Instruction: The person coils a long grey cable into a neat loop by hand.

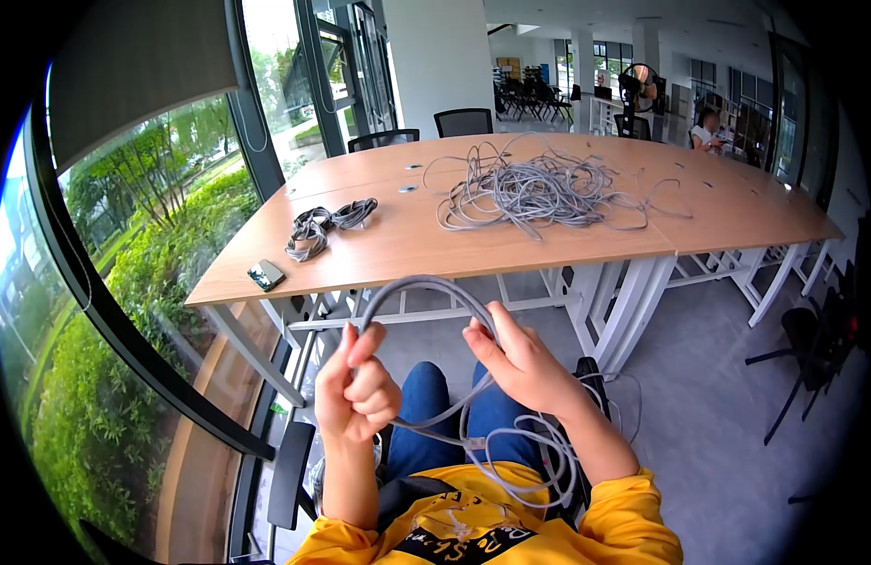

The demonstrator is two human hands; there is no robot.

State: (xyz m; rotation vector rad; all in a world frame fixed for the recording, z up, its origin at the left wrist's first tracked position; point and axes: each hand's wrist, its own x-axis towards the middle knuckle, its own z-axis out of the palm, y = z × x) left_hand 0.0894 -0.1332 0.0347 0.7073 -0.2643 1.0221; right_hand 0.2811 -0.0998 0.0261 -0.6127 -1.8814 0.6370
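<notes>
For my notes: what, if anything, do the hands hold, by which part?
Left hand and right hand hold grey cable by opposite sides of its loop.

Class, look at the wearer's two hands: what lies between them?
Grey cable lies between them, arching upward from the left hand across to the right hand. The head view shows this.

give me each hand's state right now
Left hand: closed, pinching the looped, grey, plastic-sheathed cable.
Right hand: closed, holding the same cable.
</notes>
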